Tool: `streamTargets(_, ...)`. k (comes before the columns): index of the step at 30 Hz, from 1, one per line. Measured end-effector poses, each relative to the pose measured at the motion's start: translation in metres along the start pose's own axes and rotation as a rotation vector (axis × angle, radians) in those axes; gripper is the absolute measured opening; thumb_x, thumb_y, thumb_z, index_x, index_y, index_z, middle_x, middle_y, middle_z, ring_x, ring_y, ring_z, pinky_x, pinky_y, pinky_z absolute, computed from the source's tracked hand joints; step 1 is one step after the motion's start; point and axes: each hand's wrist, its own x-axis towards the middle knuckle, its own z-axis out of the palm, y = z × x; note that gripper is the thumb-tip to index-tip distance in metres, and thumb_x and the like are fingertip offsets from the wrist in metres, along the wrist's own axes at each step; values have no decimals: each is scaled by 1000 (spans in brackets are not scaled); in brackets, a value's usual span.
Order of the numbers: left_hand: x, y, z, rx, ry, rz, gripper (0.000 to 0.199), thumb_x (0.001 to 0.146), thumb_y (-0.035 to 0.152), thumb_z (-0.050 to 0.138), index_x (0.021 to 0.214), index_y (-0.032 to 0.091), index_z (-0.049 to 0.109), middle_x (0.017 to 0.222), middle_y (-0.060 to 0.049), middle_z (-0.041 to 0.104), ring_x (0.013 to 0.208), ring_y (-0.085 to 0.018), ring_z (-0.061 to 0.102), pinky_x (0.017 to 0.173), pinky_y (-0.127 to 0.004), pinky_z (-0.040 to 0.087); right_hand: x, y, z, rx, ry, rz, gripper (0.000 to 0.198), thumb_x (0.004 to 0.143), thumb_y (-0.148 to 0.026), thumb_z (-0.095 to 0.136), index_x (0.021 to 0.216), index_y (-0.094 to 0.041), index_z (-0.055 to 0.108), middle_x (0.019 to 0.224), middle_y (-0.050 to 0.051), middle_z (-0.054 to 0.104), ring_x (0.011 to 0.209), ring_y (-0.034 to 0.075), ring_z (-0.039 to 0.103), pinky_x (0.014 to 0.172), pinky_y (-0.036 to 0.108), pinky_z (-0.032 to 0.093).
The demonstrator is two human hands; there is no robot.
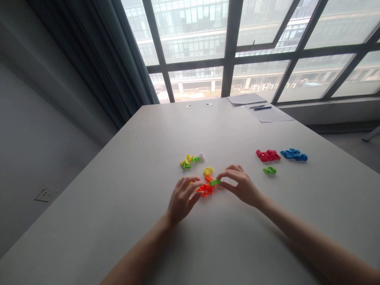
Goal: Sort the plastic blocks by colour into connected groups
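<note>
My right hand (240, 184) pinches a small green plastic block (215, 182) between thumb and fingertips, just above a group of orange blocks (204, 190). To the left of that group is my left hand (182, 198), its fingers curved and apart at the edge of the orange pieces. Whether its fingertips touch any of them I cannot tell. A yellow ring-like piece (208, 171) lies behind the orange ones. Part of another yellow piece shows by the left fingers, mostly hidden.
Beyond my left hand lies a mixed cluster of yellow, green and white pieces (190, 160). Farther right sit red blocks (268, 155), blue blocks (293, 154) and a green group (270, 170). Papers (273, 114) with a pen (263, 108) rest on the white table (118, 190) near the window.
</note>
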Motion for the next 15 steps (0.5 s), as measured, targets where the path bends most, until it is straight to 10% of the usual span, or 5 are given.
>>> streamTargets(15,5,-13,5,-126,207,-319,18,94,17,45,96,20,63,102,-6,60,101,-19,57,91,-35,47,-100,124,-129,-461,362,314,26,86,-52,58,90,-28,68,79,8,66,69,25,61,62,38,44)
